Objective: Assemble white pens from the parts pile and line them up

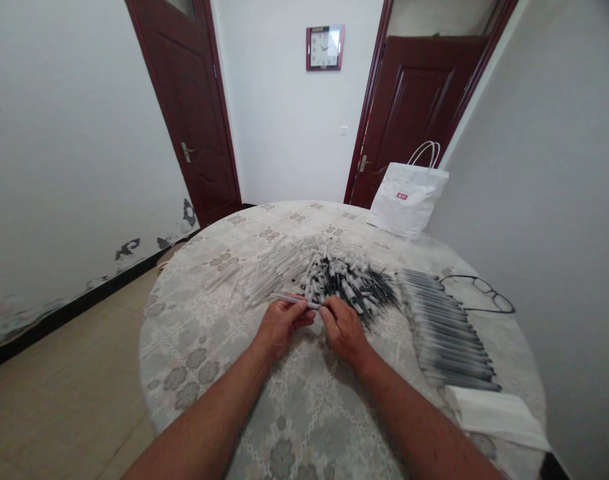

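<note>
A slim, pale pen barrel [293, 299] lies slantwise between my hands at the near edge of a heap of parts. My left hand [283, 322] grips it with thumb and fingers, its far end sticking out to the left. At the barrel's right end, the fingertips of my right hand [342, 325] pinch together; what exactly sits in them is too small to make out. Just beyond my hands spread loose whitish tubes [269, 272]. Black refills with pale ends [364, 287] are piled to the right of those.
Several assembled-looking pens [449, 330] lie in a row at right, near eyeglasses [484, 293] and a folded white cloth [494, 415]. A white paper bag [408, 200] stands at the back right of the round, cloth-covered table [194, 407].
</note>
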A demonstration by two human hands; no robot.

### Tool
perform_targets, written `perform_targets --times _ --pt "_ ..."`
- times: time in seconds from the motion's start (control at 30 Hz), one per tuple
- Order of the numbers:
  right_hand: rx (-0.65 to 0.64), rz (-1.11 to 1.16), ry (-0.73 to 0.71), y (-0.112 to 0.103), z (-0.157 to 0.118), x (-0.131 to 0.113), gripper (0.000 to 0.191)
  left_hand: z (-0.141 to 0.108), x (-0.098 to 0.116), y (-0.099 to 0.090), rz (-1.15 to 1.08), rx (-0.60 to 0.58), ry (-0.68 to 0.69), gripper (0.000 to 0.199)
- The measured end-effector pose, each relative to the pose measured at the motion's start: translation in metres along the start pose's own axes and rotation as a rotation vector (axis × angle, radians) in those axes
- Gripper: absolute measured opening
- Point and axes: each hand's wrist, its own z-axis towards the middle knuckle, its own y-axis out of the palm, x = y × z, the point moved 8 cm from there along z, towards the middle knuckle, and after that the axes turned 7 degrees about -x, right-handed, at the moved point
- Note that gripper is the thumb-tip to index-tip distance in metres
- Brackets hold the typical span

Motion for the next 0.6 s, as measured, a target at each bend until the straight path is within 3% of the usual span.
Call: perform_targets --times 0.5,0.6 --pt "-0.050 0.022 -0.005 0.0052 0.0014 -0.0056 0.034 -0.0049 0.0020 -0.0055 0.047 0.042 -0.009 0.037" --pt "-0.032 0.045 -0.004 0.0030 0.0004 -0.0077 0.026 -0.0066 0.0025 -0.0053 0.073 0.038 0.007 0.037"
